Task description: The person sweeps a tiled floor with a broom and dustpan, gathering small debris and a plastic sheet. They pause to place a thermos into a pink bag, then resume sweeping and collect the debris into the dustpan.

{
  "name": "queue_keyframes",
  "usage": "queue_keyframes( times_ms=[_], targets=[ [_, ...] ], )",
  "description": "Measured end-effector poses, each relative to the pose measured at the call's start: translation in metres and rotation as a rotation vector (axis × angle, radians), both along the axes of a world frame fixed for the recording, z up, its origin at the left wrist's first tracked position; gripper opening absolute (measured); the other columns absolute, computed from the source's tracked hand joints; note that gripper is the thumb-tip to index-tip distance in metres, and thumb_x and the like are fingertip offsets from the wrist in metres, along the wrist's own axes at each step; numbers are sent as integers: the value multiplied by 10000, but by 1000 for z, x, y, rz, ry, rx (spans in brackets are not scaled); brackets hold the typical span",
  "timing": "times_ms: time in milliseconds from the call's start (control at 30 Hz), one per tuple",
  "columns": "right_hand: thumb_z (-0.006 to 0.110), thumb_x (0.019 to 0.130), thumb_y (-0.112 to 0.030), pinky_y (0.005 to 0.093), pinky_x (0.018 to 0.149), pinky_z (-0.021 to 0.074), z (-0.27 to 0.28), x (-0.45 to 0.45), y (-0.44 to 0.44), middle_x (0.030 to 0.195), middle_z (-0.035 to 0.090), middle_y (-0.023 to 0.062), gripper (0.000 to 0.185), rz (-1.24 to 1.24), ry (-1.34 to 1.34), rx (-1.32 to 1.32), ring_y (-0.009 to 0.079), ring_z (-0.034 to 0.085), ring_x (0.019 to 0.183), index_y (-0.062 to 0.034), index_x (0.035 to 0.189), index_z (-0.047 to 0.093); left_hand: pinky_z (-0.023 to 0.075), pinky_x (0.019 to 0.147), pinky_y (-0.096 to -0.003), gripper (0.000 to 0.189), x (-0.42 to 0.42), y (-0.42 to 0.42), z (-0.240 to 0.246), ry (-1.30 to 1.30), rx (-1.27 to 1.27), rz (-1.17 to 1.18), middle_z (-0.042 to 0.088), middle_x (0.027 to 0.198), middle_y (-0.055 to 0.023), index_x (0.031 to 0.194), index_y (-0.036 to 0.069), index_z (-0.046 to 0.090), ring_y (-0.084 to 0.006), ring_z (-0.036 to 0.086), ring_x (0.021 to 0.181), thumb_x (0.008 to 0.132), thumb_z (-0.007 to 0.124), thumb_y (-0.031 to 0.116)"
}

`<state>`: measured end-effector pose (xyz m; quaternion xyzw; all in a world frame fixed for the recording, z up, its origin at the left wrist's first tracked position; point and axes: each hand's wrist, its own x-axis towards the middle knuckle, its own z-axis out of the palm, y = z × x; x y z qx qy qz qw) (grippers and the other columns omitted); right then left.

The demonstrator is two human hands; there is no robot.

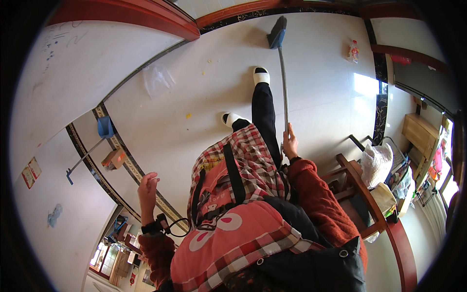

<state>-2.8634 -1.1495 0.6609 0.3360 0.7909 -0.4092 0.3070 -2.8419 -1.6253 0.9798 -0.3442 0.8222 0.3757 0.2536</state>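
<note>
My right hand grips the metal handle of a broom. The broom's blue head with dark bristles is at the top of the view, close to the dark floor border. My left hand is raised at the left with its fingers loosely curled, and I see nothing in it. A clear plastic bag lies on the pale floor at the upper left. Small yellow scraps lie between the bag and my white shoes. A plastic bottle with a red cap is at the upper right.
A blue dustpan with a long handle and a small cardboard box are at the left, by the patterned floor strips. A wooden chair stands to my right, with a white bag and other bags beside it. A white wall borders the left.
</note>
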Motion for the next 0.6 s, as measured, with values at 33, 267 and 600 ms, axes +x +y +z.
queue_keyframes(
  times_ms=[33, 267, 600],
  targets=[
    [502, 863, -182, 356, 900, 422, 2, 3, 1, 1247, 500, 175, 476, 4, 99, -14, 316, 511, 1120, -117, 1326, 410, 468, 755, -253, 180, -2, -1, 1, -7, 3, -10, 606, 989, -81, 1054, -7, 540, -168, 620, 883, 886, 497, 40],
    [494, 865, -176, 369, 882, 432, 2, 9, 5, 1223, 508, 195, 479, 13, 131, -17, 343, 508, 1106, -109, 1329, 399, 466, 777, -259, 183, -16, -1, 8, 4, -7, 8, 599, 1003, -86, 1064, -10, 532, -177, 618, 892, 896, 488, 49],
    [499, 867, -207, 343, 926, 404, -4, 8, 12, 1258, 503, 168, 497, -24, 115, -76, 272, 494, 1160, -134, 1346, 386, 465, 786, -259, 190, -27, 1, 14, 43, 26, 6, 594, 992, -87, 1071, -13, 528, -176, 612, 892, 898, 498, 59]
  ],
)
